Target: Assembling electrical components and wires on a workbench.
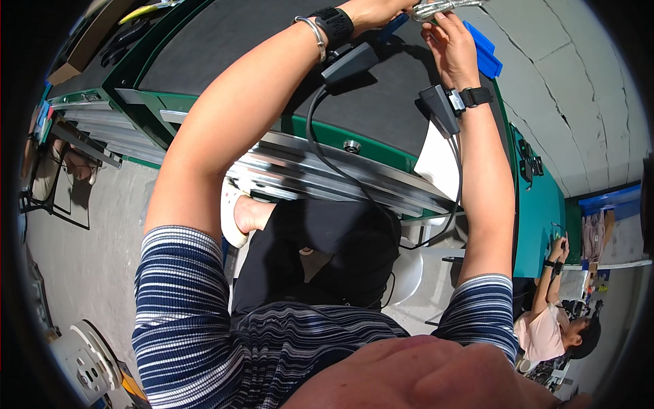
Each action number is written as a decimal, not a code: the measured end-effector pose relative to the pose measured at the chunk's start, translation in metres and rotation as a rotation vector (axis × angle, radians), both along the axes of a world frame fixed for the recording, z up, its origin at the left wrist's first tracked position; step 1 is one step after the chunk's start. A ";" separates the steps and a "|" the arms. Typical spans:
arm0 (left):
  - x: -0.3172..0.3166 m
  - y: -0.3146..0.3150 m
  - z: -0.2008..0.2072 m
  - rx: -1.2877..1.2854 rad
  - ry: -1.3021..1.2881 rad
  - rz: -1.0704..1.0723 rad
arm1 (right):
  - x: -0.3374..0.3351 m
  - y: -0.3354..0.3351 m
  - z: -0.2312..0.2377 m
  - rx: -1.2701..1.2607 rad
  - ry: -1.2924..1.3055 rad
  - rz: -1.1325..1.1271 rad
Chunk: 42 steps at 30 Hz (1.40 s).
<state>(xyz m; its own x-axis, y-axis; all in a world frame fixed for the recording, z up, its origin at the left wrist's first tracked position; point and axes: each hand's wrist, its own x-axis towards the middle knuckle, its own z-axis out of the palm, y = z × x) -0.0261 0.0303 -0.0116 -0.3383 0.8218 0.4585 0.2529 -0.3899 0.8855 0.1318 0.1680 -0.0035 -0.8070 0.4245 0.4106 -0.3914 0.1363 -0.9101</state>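
At the top edge, a silvery, shiny bundle, perhaps wrapped in clear plastic, is held between the fingers and thumb of my right hand. My left hand reaches in from the left and its fingers close at the bundle's left end; the frame's edge cuts off part of them. What exactly the bundle is, I cannot make out. Just below my left hand, a blue piece shows over the dark mat. A blue plastic bin stands right beside my right hand.
Black cabled boxes are strapped at both wrists, cables hanging to my lap. Under my arms lies a dark-topped green workbench with metal drawers. A white sheet hangs at its front. Another person works at the right; a white bucket stands beside my legs.
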 end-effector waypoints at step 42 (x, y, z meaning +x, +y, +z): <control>-0.012 -0.001 -0.014 -0.215 -0.328 -0.031 | 0.001 -0.030 0.001 0.800 0.118 -0.023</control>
<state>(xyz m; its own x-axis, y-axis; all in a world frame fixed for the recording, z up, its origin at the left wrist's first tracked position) -0.0380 0.0296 -0.0255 -0.4114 0.8996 0.1464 -0.0660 -0.1896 0.9796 0.1327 0.1380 -0.0028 -0.7338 -0.0181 0.6792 -0.4684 0.7376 -0.4864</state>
